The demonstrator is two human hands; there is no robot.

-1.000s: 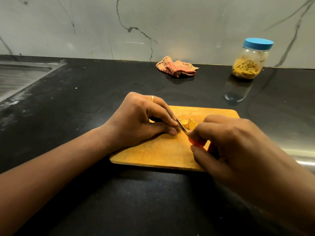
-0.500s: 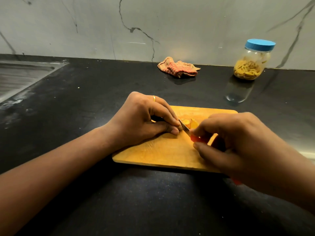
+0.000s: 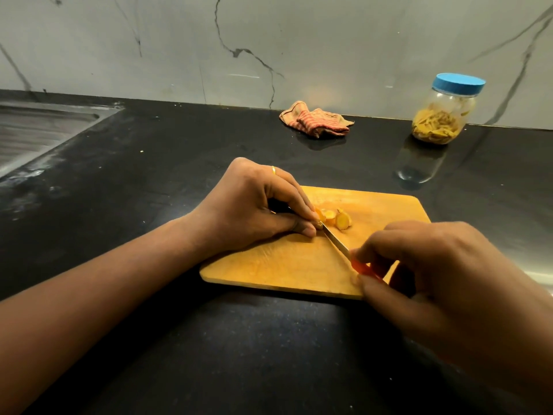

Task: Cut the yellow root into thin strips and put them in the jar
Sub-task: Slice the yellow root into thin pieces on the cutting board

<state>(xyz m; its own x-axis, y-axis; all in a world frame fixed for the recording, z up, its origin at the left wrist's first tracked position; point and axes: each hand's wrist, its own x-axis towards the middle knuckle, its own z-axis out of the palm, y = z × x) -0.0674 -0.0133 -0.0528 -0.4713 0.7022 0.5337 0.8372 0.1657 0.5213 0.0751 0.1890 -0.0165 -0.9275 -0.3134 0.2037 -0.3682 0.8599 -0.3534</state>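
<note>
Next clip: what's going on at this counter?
A person is slicing a yellow root on a wooden cutting board. The left hand pinches the root at its fingertips; the right hand grips a red-handled knife, blade against the root. A few cut slices lie beside the blade. The jar, partly filled with strips, stands closed at the back right.

The head camera is looking forward and down, sitting close over the cutting board (image 3: 284, 265) mid-frame, facing the wall (image 3: 329, 40) across the top.
</note>
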